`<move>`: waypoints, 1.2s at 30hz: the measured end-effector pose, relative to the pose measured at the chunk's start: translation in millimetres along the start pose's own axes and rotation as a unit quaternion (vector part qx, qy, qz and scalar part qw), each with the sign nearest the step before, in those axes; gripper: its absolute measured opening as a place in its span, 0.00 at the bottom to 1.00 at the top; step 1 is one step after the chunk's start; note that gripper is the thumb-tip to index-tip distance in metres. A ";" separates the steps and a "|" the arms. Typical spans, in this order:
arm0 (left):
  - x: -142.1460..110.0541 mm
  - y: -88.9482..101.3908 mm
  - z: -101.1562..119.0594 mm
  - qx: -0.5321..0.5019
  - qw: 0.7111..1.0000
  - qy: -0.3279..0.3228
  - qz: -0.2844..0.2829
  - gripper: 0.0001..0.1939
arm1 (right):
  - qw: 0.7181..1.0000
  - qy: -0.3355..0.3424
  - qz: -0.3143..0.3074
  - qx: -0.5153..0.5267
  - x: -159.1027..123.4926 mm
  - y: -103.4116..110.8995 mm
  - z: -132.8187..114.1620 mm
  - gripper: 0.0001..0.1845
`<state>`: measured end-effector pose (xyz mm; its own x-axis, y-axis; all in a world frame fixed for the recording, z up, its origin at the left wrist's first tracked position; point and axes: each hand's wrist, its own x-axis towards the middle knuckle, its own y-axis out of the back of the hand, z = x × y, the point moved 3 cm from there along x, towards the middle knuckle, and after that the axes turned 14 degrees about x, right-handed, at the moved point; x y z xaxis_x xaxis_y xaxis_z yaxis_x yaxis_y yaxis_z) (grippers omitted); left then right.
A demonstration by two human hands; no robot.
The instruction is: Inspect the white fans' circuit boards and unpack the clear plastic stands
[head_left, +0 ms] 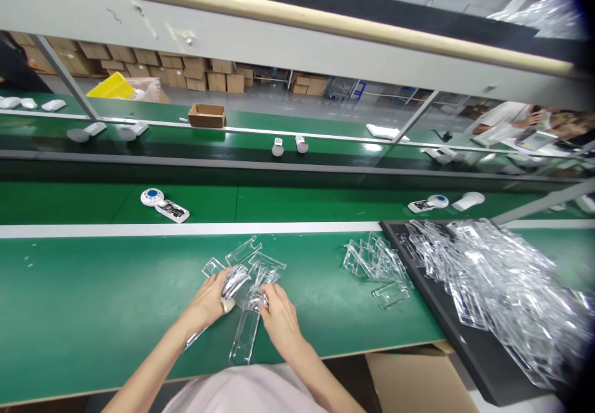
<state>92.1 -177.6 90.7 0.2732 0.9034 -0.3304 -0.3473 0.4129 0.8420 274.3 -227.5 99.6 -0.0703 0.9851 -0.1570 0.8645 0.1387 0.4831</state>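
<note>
The top (246,391) is pale pink — left thumb (228,305) seemingly white-wrapped.

The clear frames (237,281) are glossy, probably plastic, the tray (488,360) matt black

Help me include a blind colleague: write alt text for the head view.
A person's left hand grips a bunch of clear plastic frames at a green workbench while the right hand touches more. At right, a black tray is heaped with similar pieces; beyond a white strip lie opened white devices.
</note>
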 end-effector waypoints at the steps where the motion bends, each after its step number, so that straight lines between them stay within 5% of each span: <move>1: -0.4 2.8 -2.5 -0.062 0.998 0.006 -0.006 0.36 | 1.000 0.013 0.012 -0.014 1.4 3.7 -1.3 0.16; 4: -4.2 13.2 -6.6 -0.308 0.949 0.037 -0.056 0.35 | 0.998 0.036 0.039 0.016 3.8 16.5 -1.6 0.14; 8: -13.8 23.2 -1.0 -0.564 0.817 0.058 -0.106 0.23 | 0.990 0.006 0.000 0.142 -2.7 28.3 -1.4 0.12; 11: -18.1 16.8 6.4 -0.670 0.732 0.069 -0.105 0.23 | 0.973 -0.041 -0.016 0.228 -12.0 27.7 -4.0 0.08; 14: -19.9 2.2 16.1 -0.714 0.689 0.074 -0.104 0.20 | 0.946 -0.044 0.035 0.318 -15.4 18.5 -8.1 0.06; 19: -28.3 -8.5 39.8 -0.712 0.681 0.028 -0.167 0.29 | 0.900 -0.038 0.074 0.427 -6.0 -3.5 -21.9 0.18; 24: -41.6 2.8 51.4 -0.666 0.733 0.038 -0.135 0.30 | 0.961 0.008 0.100 0.258 -6.1 -7.0 -41.1 0.12; 29: -50.9 6.4 52.3 -0.610 0.788 0.036 -0.082 0.31 | 0.959 -0.008 0.109 0.261 -5.6 -16.0 -39.5 0.08; 32: -53.6 -0.9 47.7 -0.629 0.773 0.047 -0.075 0.30 | 0.935 -0.051 0.095 0.339 -1.0 -23.5 -33.4 0.06; 36: -55.4 -11.7 36.8 -0.684 0.717 0.084 -0.101 0.24 | 0.920 -0.081 0.070 0.377 3.4 -25.0 -32.5 0.07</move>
<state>114.1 -236.8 114.8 0.3699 0.7630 -0.5301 -0.9026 0.1601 -0.3995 236.3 -224.2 114.9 0.0905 0.9511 -0.2952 0.9630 -0.1592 -0.2175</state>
